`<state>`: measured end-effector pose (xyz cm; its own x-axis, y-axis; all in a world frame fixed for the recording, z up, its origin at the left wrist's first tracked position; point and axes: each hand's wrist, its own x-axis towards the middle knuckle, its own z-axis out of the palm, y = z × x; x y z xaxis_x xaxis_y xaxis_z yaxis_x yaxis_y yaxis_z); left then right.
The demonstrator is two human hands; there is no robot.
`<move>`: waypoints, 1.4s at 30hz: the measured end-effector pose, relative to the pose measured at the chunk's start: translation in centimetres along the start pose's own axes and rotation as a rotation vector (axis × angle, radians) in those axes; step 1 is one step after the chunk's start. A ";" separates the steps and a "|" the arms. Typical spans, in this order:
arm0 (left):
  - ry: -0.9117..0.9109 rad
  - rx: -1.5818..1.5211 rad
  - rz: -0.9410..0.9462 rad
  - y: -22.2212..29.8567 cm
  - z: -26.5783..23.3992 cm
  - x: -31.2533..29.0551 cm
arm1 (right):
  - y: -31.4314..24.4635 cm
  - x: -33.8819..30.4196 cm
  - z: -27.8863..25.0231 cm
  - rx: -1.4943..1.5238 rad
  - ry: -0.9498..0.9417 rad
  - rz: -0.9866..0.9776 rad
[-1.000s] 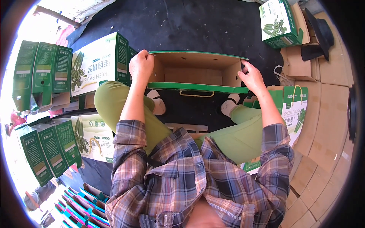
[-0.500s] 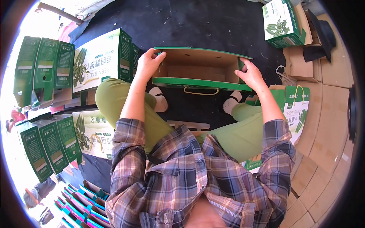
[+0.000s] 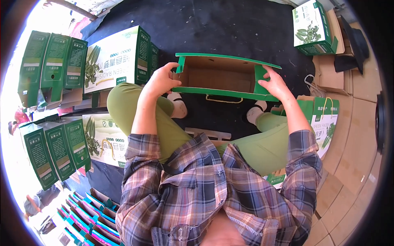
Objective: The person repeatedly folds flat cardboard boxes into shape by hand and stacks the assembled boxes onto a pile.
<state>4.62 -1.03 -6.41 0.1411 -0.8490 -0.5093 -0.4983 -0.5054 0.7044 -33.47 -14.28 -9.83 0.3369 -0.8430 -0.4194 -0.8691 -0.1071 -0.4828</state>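
In front of my feet I have a green carton with its open side up, showing bare brown cardboard inside. A cord handle hangs from its near side. My left hand grips the left end, fingers bent around the edge by a small green flap. At the other end, my right hand has its thumb on a green end flap that leans in over the opening, its other fingers at the far right corner.
White and green printed cartons stand in rows at my left. Another carton sits far right, near flattened brown cardboard. A carton with a cord handle is beside my right knee. Blue and pink open boxes lie lower left.
The right end flap has swung inward over the opening under my right thumb. My left hand has slid nearer along the left end, and the small left flap now shows.
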 end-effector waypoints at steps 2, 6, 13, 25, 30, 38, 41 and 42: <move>-0.013 -0.027 0.048 -0.6 0.3 0.7 | 0.0 0.0 0.0 0.004 0.005 -0.007; -0.060 0.012 0.148 -0.7 1.4 1.6 | -0.1 -0.2 -0.2 0.015 0.009 -0.006; -0.170 -0.027 0.239 -1.6 0.7 1.0 | -1.3 -1.3 -2.2 0.422 -0.067 0.139; 0.334 0.257 0.323 -1.9 4.4 3.9 | -0.7 -4.0 -0.9 -0.044 0.089 -0.180; 0.410 0.253 0.319 -1.5 5.4 3.0 | 0.3 -4.2 0.7 -0.017 0.147 -0.058; 0.464 0.154 0.375 -2.3 5.8 2.3 | 0.5 -4.9 3.3 0.047 0.367 -0.158; 0.442 0.219 0.506 -2.2 6.1 1.9 | 0.9 -5.1 3.5 0.033 0.373 -0.215; 0.395 0.262 0.499 -1.7 6.1 1.5 | 0.9 -5.2 3.4 0.030 0.339 -0.218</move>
<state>0.44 -0.53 -11.45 0.1177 -0.9881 0.0987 -0.7682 -0.0276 0.6396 -34.72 -8.19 -10.72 0.3693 -0.9288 -0.0299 -0.7777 -0.2913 -0.5571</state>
